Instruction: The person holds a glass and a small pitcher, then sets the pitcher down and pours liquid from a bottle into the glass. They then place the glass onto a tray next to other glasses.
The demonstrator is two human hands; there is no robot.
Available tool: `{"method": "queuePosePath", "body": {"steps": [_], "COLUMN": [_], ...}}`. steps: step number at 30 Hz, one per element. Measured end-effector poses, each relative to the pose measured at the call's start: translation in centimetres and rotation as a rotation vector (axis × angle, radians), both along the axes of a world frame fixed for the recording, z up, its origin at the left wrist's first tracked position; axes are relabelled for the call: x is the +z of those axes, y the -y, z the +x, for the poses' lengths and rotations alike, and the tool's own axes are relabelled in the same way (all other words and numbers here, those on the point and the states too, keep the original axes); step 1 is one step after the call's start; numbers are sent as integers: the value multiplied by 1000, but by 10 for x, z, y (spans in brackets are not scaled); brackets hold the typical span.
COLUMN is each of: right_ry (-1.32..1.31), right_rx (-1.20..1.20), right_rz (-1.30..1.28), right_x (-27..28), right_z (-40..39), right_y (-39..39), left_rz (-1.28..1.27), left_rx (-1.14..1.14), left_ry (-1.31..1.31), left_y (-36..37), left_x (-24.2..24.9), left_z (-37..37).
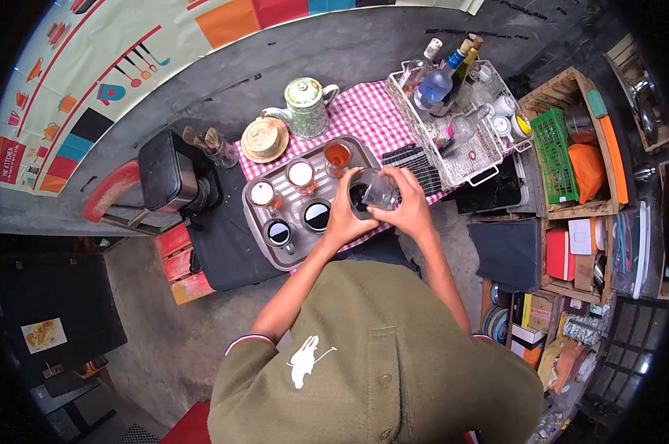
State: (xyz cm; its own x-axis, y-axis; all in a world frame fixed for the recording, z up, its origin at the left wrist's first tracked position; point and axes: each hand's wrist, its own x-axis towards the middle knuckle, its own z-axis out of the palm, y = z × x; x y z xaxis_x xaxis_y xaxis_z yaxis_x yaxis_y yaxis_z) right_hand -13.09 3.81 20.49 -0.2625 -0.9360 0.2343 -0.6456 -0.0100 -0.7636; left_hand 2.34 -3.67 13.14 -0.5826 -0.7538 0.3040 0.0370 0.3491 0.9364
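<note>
My left hand [343,214] is wrapped round a glass of dark drink [359,194], at the right edge of a brown tray [284,260]. In my right hand [411,207] is a clear glass [381,194], tilted with its mouth close against the dark one. Several drinks stand on the tray. A white-topped glass [262,193] and another white-topped glass [300,173] are at the left and middle, an amber drink [337,154] at the back. In front stand a cup of black drink [278,233] and a wider black drink [317,215], beside my left hand.
Behind the tray are a speckled green enamel pot [307,107] and a lidded round container [264,139] on a checkered cloth [364,111]. A white wire basket [453,176] with bottles and cups stands to the right. A black appliance [173,174] is at the left.
</note>
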Motion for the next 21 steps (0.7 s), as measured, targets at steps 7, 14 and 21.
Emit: {"method": "queuePosePath", "body": {"steps": [7, 14, 21], "right_ry": [-15, -8, -26], "right_rx": [12, 28, 34], "right_rz": [1, -8, -2], "right_x": [1, -3, 1], "right_z": [1, 0, -1], "right_y": [-2, -2, -7], "left_rz": [-6, -3, -36], "left_rx": [9, 30, 38], "left_ry": [-2, -4, 8], "left_y": [-2, -5, -10], "left_x": [-3, -7, -3], "left_z": [1, 2, 1]}}
